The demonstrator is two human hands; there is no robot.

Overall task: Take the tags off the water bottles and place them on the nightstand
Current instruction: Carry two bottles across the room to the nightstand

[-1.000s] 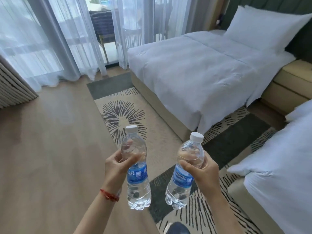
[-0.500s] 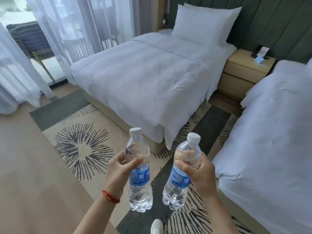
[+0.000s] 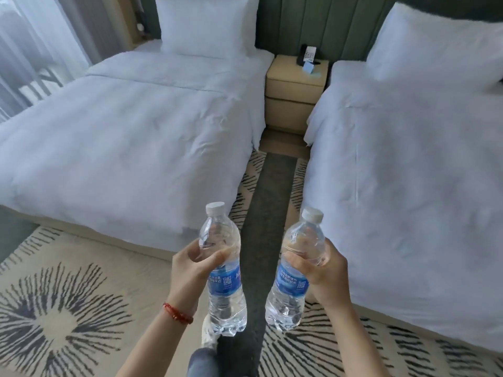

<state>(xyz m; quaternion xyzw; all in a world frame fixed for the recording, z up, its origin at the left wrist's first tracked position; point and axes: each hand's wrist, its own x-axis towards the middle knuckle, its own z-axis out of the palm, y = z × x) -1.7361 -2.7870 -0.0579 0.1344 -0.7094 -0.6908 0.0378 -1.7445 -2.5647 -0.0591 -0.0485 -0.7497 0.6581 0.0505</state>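
My left hand [image 3: 193, 268] grips a clear water bottle [image 3: 223, 300] with a white cap and a blue label, held upright. My right hand [image 3: 325, 270] grips a second bottle [image 3: 291, 292] of the same kind, tilted slightly to the right. Both bottles hang in front of me above the rug. No separate tag shows on either bottle. The beige nightstand [image 3: 292, 85] stands far ahead between the two beds, against a green padded headboard wall.
A white bed [image 3: 122, 137] lies to the left and another [image 3: 413, 159] to the right, with a narrow rug-covered aisle [image 3: 275, 186] between them leading to the nightstand. A phone [image 3: 306, 54] and a small blue card [image 3: 309, 68] sit on the nightstand. My shoe [image 3: 208, 336] shows below.
The view has swung right, from the curtained window to the aisle between the beds; the nightstand now sits straight ahead. Both hands keep the same hold on the bottles.
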